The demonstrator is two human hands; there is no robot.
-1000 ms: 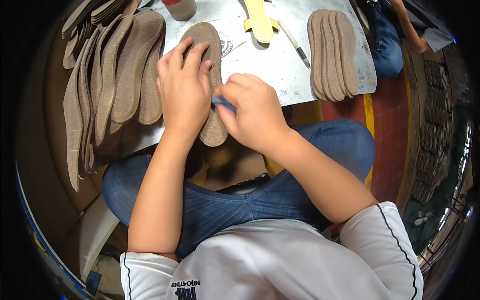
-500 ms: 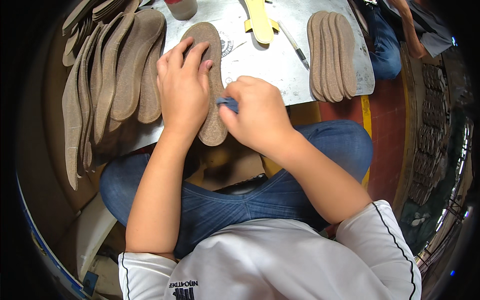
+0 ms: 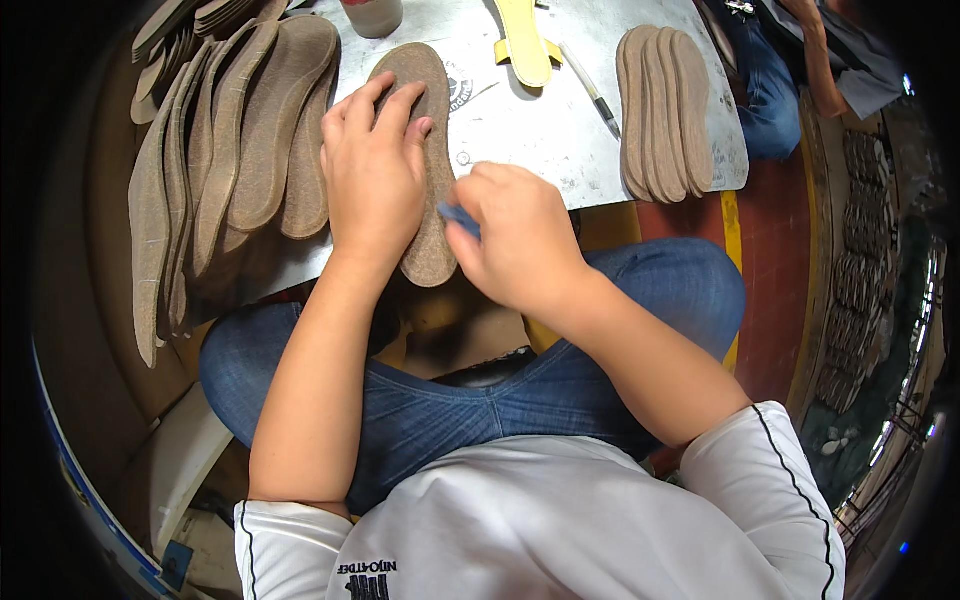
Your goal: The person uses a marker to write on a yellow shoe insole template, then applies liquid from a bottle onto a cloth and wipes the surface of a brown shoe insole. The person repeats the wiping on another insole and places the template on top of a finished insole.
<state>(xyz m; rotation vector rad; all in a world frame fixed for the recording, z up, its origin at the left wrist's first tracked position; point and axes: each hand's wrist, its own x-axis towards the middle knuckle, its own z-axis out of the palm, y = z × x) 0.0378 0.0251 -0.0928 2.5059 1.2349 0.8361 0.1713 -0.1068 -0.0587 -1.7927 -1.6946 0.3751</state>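
A brown speckled insole (image 3: pixel 430 255) lies on the metal table, its lower end reaching past the near edge. My left hand (image 3: pixel 375 190) rests flat across its middle, fingers stretched and apart. At the insole's right side, my right hand (image 3: pixel 520 235) pinches a small blue cloth (image 3: pixel 460 219) between thumb and fingers. The cloth touches or nearly touches the insole's edge; most of it is hidden in my hand.
Many more brown insoles (image 3: pixel 275 125) lean in a row at the left. Another insole stack (image 3: pixel 665 115) stands on the table (image 3: pixel 540 130) at right. Between are a yellow sandal-shaped piece (image 3: pixel 524 45), a pen (image 3: pixel 592 90) and a cup (image 3: pixel 373 17). Another person's knee (image 3: pixel 770 110) is beyond.
The insole and my left hand have shifted slightly to the right. My right hand, still pinching the blue cloth, has moved a little down and right along the edge.
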